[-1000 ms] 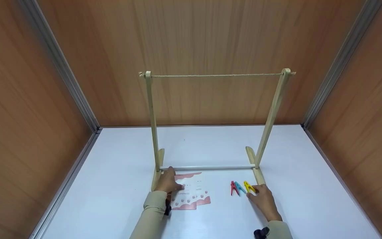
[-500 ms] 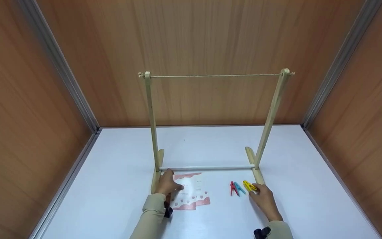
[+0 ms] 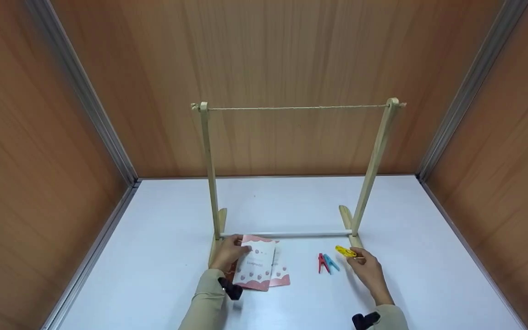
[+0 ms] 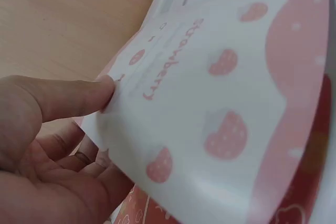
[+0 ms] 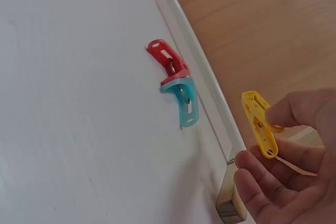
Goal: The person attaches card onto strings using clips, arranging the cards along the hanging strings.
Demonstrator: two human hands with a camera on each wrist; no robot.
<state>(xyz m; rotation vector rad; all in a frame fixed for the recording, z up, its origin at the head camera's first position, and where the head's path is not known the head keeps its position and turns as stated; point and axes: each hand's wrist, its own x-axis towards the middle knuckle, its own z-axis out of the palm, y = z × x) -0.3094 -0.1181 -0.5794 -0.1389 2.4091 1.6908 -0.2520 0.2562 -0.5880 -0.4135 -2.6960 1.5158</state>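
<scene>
My left hand (image 3: 227, 255) pinches a white card with pink edges and strawberries (image 3: 255, 261) between thumb and fingers. In the left wrist view the card (image 4: 210, 98) is lifted and bowed along its side. A similar card (image 3: 281, 271) lies partly hidden underneath, and a red patterned card (image 4: 149, 208) shows below the held one. My right hand (image 3: 367, 271) holds a yellow clothespin (image 3: 344, 251) just above the table; in the right wrist view the thumb presses that clothespin (image 5: 258, 121) against the fingers. Left of it lie a red clothespin (image 3: 322, 264) and a blue clothespin (image 3: 332, 263).
A wooden rack stands over the work, with a left post (image 3: 210, 174), a right post (image 3: 374, 169), a string (image 3: 298, 108) between their tops and a white rod (image 3: 287, 233) low down. Wood-grain panels (image 3: 291, 146) enclose the white table (image 3: 167, 220).
The left hand has raised the strawberry card off the table and tilted it. The right hand has picked up the yellow clothespin and turned it; the red and blue ones stay put.
</scene>
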